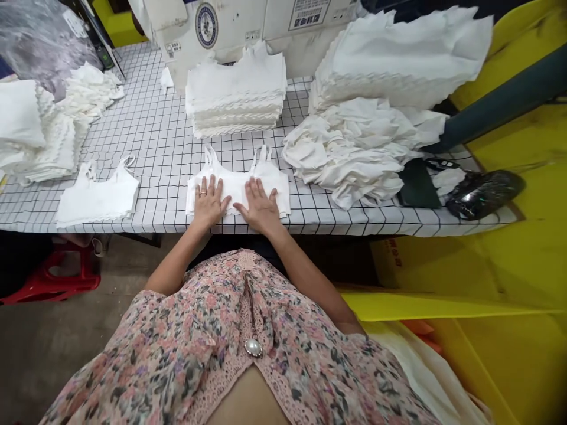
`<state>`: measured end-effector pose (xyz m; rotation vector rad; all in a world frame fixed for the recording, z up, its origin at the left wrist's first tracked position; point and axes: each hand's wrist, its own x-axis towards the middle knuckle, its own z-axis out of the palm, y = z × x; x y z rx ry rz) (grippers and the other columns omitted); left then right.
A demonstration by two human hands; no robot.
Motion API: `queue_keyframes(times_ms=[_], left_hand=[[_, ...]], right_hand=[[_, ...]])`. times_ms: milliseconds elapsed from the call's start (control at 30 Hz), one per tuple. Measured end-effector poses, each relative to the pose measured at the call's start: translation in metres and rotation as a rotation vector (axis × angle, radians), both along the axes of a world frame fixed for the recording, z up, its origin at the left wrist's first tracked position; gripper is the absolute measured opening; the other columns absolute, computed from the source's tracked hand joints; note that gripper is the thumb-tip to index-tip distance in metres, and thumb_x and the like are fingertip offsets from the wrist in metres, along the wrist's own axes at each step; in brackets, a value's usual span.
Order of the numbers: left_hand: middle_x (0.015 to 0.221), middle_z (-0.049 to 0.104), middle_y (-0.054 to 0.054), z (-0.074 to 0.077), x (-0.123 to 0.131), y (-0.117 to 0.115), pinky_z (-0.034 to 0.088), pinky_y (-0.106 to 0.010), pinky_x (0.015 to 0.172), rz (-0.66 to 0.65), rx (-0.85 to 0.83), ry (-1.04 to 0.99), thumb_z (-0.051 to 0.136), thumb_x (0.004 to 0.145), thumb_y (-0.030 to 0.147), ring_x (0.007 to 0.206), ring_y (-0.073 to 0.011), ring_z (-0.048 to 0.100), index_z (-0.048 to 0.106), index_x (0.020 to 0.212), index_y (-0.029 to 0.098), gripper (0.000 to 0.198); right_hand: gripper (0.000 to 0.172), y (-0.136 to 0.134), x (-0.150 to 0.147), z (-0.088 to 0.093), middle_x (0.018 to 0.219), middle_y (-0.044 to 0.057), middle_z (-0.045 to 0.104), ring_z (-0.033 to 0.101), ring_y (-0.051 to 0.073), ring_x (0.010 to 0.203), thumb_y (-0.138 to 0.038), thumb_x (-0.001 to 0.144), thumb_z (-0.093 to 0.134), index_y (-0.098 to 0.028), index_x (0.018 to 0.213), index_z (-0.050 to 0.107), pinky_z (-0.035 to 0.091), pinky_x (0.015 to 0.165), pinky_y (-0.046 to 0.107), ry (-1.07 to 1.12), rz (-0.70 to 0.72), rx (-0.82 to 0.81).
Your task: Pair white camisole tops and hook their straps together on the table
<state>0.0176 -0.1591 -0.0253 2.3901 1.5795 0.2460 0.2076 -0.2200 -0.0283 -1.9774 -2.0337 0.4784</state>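
White knit crop top (pixel 237 188) lies flat, straps far, on grid-print counter (pixel 163 147). Left hand (pixel 208 202) and right hand (pixel 259 206) open, palms down on it, nothing gripped. Scallop-edged stack (pixel 234 97) just far of it; crumpled white fabric (pixel 349 153) right.

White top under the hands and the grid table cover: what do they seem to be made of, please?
The white top looks like a soft knit, perhaps cotton or a cotton blend: its surface is matte, and it lies limp with a scalloped hem. The grid table cover looks like thin oilcloth or coated fabric, with a printed black grid and soft waves along its edge, but the look leaves this open.
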Motion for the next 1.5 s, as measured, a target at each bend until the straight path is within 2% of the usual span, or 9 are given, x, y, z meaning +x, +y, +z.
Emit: queue_keyframes(times_ms=[267,400,600,933,1033,1167,1333,1400,1500], left_hand=[[0.184,0.003,-0.015,0.014,-0.011,-0.001,-0.001,-0.064,0.139,0.197,-0.037,0.086,0.038,0.105,0.071,0.172,-0.0409,-0.002,0.023,0.175,0.018,0.089],[0.184,0.002,-0.016,0.016,-0.008,-0.003,0.0,-0.064,0.138,0.194,-0.048,0.124,0.035,0.106,0.071,0.172,-0.0413,-0.003,0.021,0.176,0.018,0.09],[0.185,0.002,-0.013,0.018,-0.007,-0.005,0.002,-0.063,0.139,0.214,-0.01,0.179,0.033,0.106,0.072,0.173,-0.0388,-0.003,0.019,0.176,0.02,0.088],[0.184,0.004,-0.018,0.017,-0.009,-0.004,0.003,-0.066,0.138,0.211,0.005,0.117,0.039,0.106,0.07,0.172,-0.0402,-0.001,0.024,0.175,0.019,0.087],[0.182,0.01,-0.021,0.012,-0.013,-0.003,0.004,-0.067,0.137,0.211,0.021,0.05,0.044,0.105,0.069,0.172,-0.0412,0.003,0.025,0.175,0.015,0.09],[0.18,0.023,-0.02,-0.003,-0.026,-0.001,0.007,-0.068,0.137,0.214,0.143,-0.169,0.053,0.103,0.064,0.171,-0.042,0.011,0.034,0.171,0.014,0.087],[0.17,0.048,-0.017,-0.02,-0.042,-0.003,0.011,-0.068,0.137,0.183,0.303,-0.403,0.061,0.102,0.052,0.168,-0.0389,0.03,0.058,0.155,0.021,0.062],[0.165,0.056,-0.015,-0.02,-0.048,-0.005,0.017,-0.068,0.136,0.175,0.337,-0.458,0.061,0.103,0.046,0.164,-0.0373,0.038,0.064,0.148,0.023,0.051],[0.156,0.065,-0.014,-0.011,-0.053,-0.005,0.028,-0.067,0.134,0.154,0.38,-0.524,0.062,0.104,0.04,0.158,-0.0348,0.049,0.069,0.14,0.025,0.039]], right_hand=[[0.088,-0.024,0.069,-0.007,0.181,0.024,0.007,0.008,0.036,0.172,-0.06,0.109,0.027,0.0,0.173,0.017,0.011,0.131,0.077,-0.071,-0.28,-0.066],[0.086,-0.016,0.042,0.004,0.181,0.023,0.001,0.004,0.036,0.172,-0.055,0.11,0.027,0.001,0.173,0.013,0.004,0.132,0.075,-0.12,-0.279,-0.004],[0.081,0.008,-0.012,0.002,0.183,0.015,0.002,0.004,0.028,0.173,-0.056,0.111,0.021,-0.009,0.176,0.011,0.005,0.135,0.069,-0.073,0.025,0.009],[0.081,-0.025,0.069,-0.011,0.182,0.02,0.013,0.014,0.037,0.171,-0.06,0.11,0.027,-0.011,0.175,0.021,0.018,0.129,0.079,-0.111,-0.218,-0.037],[0.071,-0.025,0.075,0.002,0.177,0.021,0.033,0.031,0.039,0.165,-0.056,0.11,0.036,-0.013,0.166,0.044,0.029,0.126,0.077,-0.13,-0.212,0.017],[0.054,-0.013,0.108,0.037,0.151,0.021,0.064,0.058,0.035,0.141,-0.039,0.111,0.034,-0.013,0.143,0.069,0.046,0.12,0.06,-0.161,-0.251,0.139],[0.032,0.033,0.167,0.068,0.13,0.022,0.072,0.054,0.046,0.136,-0.02,0.091,0.06,-0.012,0.114,0.082,0.028,0.123,0.08,-0.297,-0.217,0.135],[0.027,0.054,0.192,0.078,0.117,0.021,0.075,0.057,0.046,0.131,-0.02,0.09,0.059,-0.013,0.099,0.083,0.033,0.121,0.077,-0.316,-0.207,0.101],[0.034,0.078,0.234,0.103,0.111,0.018,0.077,0.066,0.038,0.116,-0.027,0.097,0.052,-0.014,0.104,0.083,0.051,0.111,0.058,-0.237,-0.267,0.164]])
